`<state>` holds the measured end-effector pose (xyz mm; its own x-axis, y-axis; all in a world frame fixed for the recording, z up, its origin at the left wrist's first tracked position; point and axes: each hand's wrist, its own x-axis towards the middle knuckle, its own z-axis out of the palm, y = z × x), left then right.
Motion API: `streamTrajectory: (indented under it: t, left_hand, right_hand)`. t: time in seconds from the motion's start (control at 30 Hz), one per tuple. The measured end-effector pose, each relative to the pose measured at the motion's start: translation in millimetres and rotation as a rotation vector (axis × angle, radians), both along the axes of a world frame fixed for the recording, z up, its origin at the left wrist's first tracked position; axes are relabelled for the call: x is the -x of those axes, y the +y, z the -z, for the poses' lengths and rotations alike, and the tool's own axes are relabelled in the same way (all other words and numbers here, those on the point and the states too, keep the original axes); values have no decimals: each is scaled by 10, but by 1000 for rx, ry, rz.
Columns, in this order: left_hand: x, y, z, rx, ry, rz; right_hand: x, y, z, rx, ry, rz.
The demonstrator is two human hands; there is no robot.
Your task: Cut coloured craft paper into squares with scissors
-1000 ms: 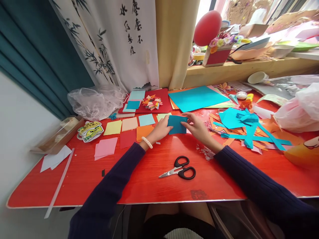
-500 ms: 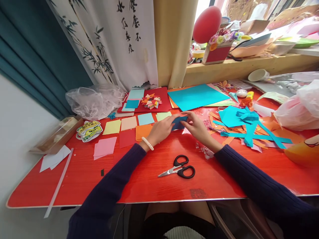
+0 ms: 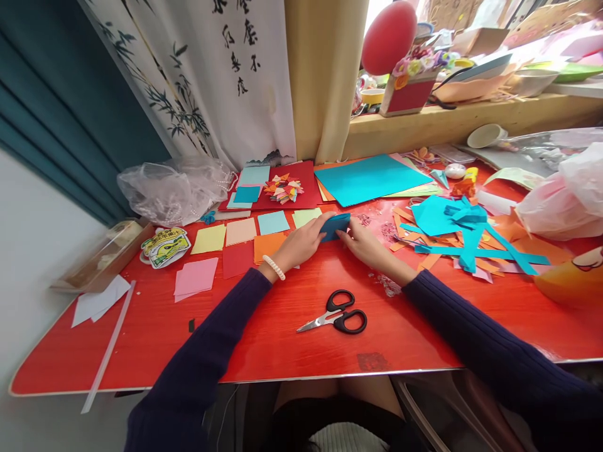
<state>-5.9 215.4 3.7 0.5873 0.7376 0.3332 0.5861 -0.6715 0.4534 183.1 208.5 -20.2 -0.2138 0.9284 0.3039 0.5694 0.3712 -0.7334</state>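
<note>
A small piece of blue paper (image 3: 336, 226), seemingly folded, is held between my two hands over the red table. My left hand (image 3: 301, 241), with a beaded bracelet at the wrist, grips its left side between thumb and fingers. At the lower right edge of the paper, my right hand (image 3: 366, 243) pinches it. Black-handled scissors (image 3: 336, 312) lie on the table nearer to me, their blades pointing left. Left of my hands are squares of coloured paper, among them an orange one (image 3: 267, 247), a red one (image 3: 238, 258) and a pink stack (image 3: 195, 276).
Blue and orange paper scraps (image 3: 464, 235) are heaped on the right. Large blue sheets (image 3: 372, 180) lie at the back, beside a folded paper ring (image 3: 283, 188). A clear plastic bag (image 3: 174, 188) and a white strip (image 3: 109, 345) are on the left.
My right fingers have slid from the top of the blue paper to its lower right edge. More of the paper now shows, tilted up to the right. The view has shifted slightly.
</note>
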Motion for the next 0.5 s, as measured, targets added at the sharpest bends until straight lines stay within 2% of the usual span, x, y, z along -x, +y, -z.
streamTrajectory:
  t: [0.17,0.27,0.33,0.4,0.5]
  left_hand:
    - [31,16,-55,82,-37,29]
    - [46,7,-158,184,-69,18]
    - [66,-8,-293,290,-56,0]
    - [126,-28,-495,354,1,-5]
    - [352,-91,-881,256,100,-78]
  right_hand:
    - [4,-9,-12,8,-17,-10]
    - [20,-48,-80,19,-8,-8]
    - [32,-81,-142,38,8,6]
    - [36,-110,-195,86,24,11]
    - [35,-140,-231,223,19,-42]
